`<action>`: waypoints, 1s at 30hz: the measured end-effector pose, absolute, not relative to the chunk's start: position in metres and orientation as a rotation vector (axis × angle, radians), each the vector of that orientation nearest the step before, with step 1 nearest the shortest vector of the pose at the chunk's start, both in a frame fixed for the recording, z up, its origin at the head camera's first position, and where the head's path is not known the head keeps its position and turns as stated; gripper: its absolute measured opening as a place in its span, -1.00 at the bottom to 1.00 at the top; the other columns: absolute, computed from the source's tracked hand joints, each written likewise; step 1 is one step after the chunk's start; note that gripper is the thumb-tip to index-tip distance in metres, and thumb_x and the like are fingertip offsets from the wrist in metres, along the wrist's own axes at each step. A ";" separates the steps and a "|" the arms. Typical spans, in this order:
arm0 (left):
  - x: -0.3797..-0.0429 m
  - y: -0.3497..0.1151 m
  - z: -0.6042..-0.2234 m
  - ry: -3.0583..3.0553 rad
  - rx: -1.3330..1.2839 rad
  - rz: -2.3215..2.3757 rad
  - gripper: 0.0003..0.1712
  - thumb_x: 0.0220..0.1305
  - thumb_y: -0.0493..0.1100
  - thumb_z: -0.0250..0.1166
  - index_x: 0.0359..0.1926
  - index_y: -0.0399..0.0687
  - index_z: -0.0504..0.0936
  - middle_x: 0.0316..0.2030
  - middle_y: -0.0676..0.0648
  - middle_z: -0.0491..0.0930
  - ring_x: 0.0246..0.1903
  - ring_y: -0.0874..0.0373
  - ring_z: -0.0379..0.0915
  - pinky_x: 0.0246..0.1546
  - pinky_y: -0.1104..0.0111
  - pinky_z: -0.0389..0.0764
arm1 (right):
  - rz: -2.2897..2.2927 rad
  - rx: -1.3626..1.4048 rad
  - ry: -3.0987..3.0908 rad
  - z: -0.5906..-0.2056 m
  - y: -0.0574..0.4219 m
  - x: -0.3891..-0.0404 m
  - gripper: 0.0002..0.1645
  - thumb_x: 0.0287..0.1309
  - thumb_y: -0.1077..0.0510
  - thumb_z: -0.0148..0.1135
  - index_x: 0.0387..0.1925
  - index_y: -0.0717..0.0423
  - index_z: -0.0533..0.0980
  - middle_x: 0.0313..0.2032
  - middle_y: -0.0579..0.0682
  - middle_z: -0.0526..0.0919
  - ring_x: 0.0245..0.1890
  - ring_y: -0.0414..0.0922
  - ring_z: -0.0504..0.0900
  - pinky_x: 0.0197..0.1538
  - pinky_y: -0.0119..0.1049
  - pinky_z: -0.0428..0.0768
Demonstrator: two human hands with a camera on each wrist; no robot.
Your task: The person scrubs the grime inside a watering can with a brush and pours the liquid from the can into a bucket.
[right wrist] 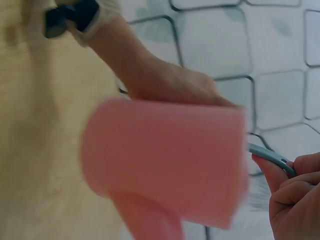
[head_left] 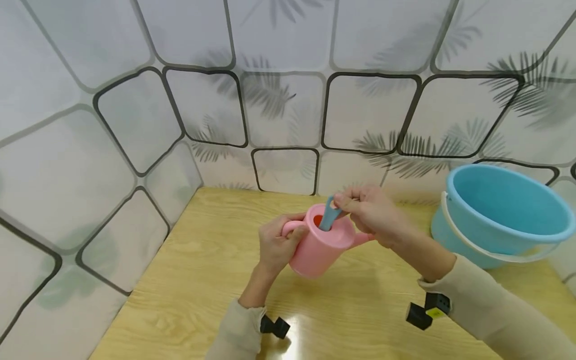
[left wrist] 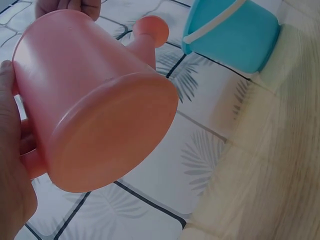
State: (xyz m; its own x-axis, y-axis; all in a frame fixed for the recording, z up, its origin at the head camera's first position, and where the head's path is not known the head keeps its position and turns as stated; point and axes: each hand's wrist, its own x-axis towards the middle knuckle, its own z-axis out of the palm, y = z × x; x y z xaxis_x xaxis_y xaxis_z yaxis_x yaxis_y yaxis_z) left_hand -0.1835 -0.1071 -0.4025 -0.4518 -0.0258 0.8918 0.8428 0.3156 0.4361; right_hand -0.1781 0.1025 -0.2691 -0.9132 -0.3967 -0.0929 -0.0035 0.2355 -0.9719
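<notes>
My left hand [head_left: 276, 242] grips the loop handle of a pink plastic watering can [head_left: 312, 257]. The can is held tilted above the table; its underside shows in the left wrist view. Between thumb and fingers, my right hand [head_left: 371, 210] pinches the end of a light blue plastic handle [head_left: 330, 216], which has a hole near its tip. Its lower part goes down through the can's top opening, where the inside hides it. Something red [head_left: 317, 220] shows in the opening beside it. The spout [left wrist: 145, 45] with its round head points toward the right-hand side.
A blue bucket [head_left: 504, 237] with a white carrying handle [head_left: 465, 240] stands at the table's right, near the back wall. The wooden table [head_left: 189, 295] meets patterned walls [head_left: 288, 115] at the back and left. Both sleeved wrists wear small black cameras [head_left: 274, 327].
</notes>
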 end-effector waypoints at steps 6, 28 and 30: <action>-0.180 -0.105 -0.401 -1.730 -0.730 -1.304 -0.40 0.30 0.21 0.25 -0.24 -0.32 0.74 -0.38 -0.20 0.74 -0.53 0.08 0.64 -0.50 0.44 0.62 | -1.815 -0.356 2.144 -0.269 0.105 -0.177 -0.76 0.45 0.15 0.09 -0.31 0.18 0.58 -0.52 -0.11 0.70 -0.81 -0.28 0.10 -0.69 -0.42 0.10; -0.179 -0.100 -0.403 -1.727 -0.777 -1.278 -0.42 0.30 0.22 0.25 -0.27 -0.27 0.75 -0.40 -0.15 0.74 -0.54 0.11 0.64 -0.53 0.44 0.60 | -1.847 -0.291 2.124 -0.284 0.103 -0.175 -0.78 0.41 0.14 0.15 -0.28 0.20 0.62 -0.55 -0.10 0.68 -0.77 -0.27 0.15 -0.64 -0.43 0.12; -0.178 -0.099 -0.403 -1.729 -0.772 -1.285 -0.42 0.30 0.22 0.25 -0.26 -0.28 0.75 -0.40 -0.16 0.74 -0.54 0.11 0.63 -0.54 0.44 0.60 | -1.912 -0.320 2.111 -0.283 0.106 -0.175 -0.77 0.43 0.16 0.11 -0.31 0.14 0.63 -0.54 -0.11 0.68 -0.78 -0.26 0.08 -0.65 -0.39 0.05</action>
State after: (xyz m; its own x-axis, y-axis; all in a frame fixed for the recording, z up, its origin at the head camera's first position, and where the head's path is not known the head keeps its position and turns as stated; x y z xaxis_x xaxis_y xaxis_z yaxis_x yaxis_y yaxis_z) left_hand -0.1780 -0.0990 -0.4027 -0.4691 -0.0005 0.8831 0.8454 0.2888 0.4493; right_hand -0.1745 0.1063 -0.2828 -0.9379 -0.3427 -0.0541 0.0201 0.1020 -0.9946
